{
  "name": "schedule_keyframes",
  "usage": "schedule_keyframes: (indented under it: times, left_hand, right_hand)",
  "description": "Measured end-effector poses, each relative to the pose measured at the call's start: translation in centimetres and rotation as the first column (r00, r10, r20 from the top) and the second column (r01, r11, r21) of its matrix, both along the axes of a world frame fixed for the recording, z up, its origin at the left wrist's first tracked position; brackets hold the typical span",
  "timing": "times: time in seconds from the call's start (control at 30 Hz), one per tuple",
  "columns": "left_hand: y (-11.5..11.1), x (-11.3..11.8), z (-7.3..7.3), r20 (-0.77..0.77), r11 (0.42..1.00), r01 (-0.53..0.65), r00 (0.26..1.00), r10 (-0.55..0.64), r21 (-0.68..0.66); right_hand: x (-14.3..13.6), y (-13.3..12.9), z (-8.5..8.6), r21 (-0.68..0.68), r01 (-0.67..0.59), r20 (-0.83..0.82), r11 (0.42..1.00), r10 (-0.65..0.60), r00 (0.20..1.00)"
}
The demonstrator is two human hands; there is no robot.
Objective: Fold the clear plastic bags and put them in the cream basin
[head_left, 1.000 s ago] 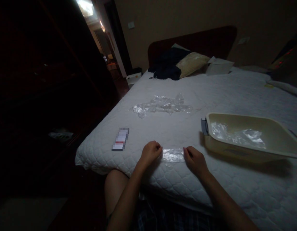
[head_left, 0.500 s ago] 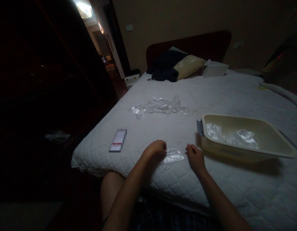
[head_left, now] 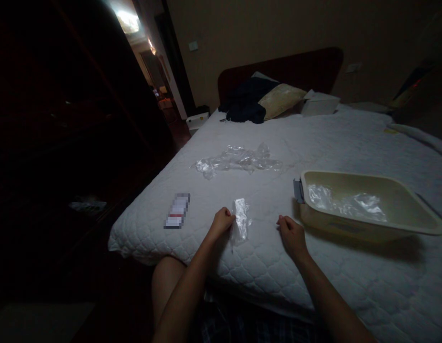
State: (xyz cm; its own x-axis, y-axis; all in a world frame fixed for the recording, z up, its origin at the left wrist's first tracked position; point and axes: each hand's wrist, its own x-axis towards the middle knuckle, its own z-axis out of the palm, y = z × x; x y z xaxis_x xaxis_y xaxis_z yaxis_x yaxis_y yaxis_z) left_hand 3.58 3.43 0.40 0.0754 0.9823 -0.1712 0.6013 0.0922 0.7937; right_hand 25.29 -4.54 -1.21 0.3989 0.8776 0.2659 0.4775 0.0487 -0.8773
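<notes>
My left hand (head_left: 223, 223) pinches the left edge of a small clear plastic bag (head_left: 241, 216) just above the bed. The bag hangs to the right of the fingers, shiny and wrinkled, its long side pointing away from me. To its right, my right hand (head_left: 291, 236) is closed with thumb and forefinger together, and nothing shows in it. It rests by the near left corner of a cream plastic bin (head_left: 364, 231), in which more clear plastic (head_left: 365, 205) lies. Farther off on the bed is a loose spread of clear plastic bags (head_left: 238, 159).
A phone (head_left: 177, 211), its screen blurred out, lies on the white quilted bed (head_left: 142, 228) left of my hands. Dark clothing (head_left: 247, 97), a yellowish pillow (head_left: 281, 101) and a white box (head_left: 320, 104) sit near the headboard. The bed's edge drops off at left.
My left hand has moved slightly left, and the clear plastic bag has swung from lying sideways to pointing away from me. My right hand has stayed in place.
</notes>
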Motion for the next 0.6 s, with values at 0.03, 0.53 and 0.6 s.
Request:
schedule_keyframes:
  times: [0.03,0.53,0.6]
  left_hand:
    - [-0.4,-0.4,-0.2,0.057,1.0,0.012,0.998,-0.011,-0.019]
    - [-6.5,-4.5,1.0,-0.646,0.697,0.67,0.655,-0.392,0.256]
    - [-6.7,-4.2,0.8,-0.689,0.658,0.715,0.601,-0.405,0.237]
  right_hand:
    - [0.0,0.0,0.0,-0.002,-0.004,0.006,1.0,0.004,1.0]
    - [-0.3,-0.1,-0.5,-0.019,-0.052,0.222,0.998,0.055,0.973]
    - [-0.3,-0.1,-0.6,-0.013,-0.047,0.239,0.999,0.049,0.97]
